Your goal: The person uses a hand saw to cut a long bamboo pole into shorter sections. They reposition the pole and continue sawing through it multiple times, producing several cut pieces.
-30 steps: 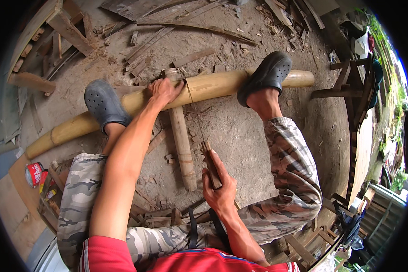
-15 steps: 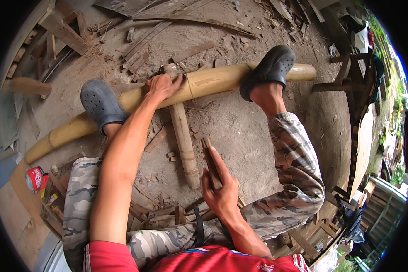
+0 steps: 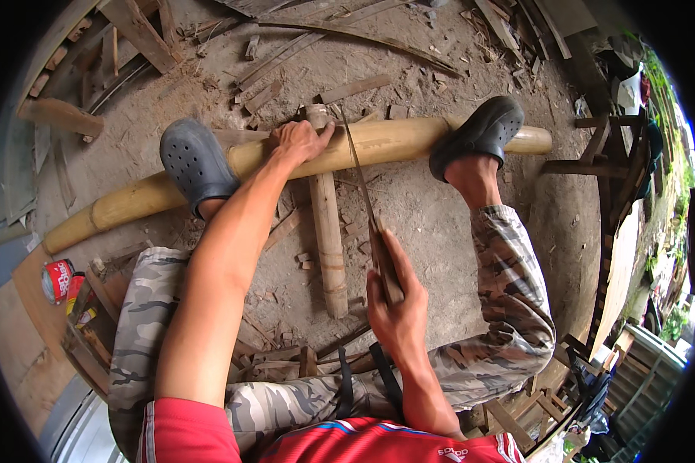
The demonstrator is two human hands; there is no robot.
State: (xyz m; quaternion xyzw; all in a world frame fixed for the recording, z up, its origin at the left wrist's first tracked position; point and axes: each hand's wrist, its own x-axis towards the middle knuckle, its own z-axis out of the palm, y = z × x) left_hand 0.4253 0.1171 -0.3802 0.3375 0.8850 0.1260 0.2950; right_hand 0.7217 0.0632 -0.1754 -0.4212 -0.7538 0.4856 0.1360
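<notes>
A thick yellow bamboo pole [image 3: 394, 141] lies crosswise in front of me, over a second, shorter bamboo piece [image 3: 328, 247] that points toward me. My left hand [image 3: 300, 142] grips the pole near where the two cross, its thumb out to the right. In my right hand [image 3: 398, 309] is the wooden handle of a handsaw [image 3: 368, 201]. Its narrow, dark blade reaches away from me and lies across the pole just right of my left thumb. Whether the teeth have entered the bamboo cannot be seen.
Dark clogs, left [image 3: 197, 166] and right [image 3: 483, 131], on my feet press on the pole. Wood strips [image 3: 355, 88] and offcuts litter the dirt floor [image 3: 432, 255]. At left lies a red can [image 3: 56, 281]; a wooden frame [image 3: 587, 168] stands at right.
My right hand has moved slightly right with the saw, whose blade now shows plainly across the pole. My left hand keeps its hold. The whole view has shifted a little.
</notes>
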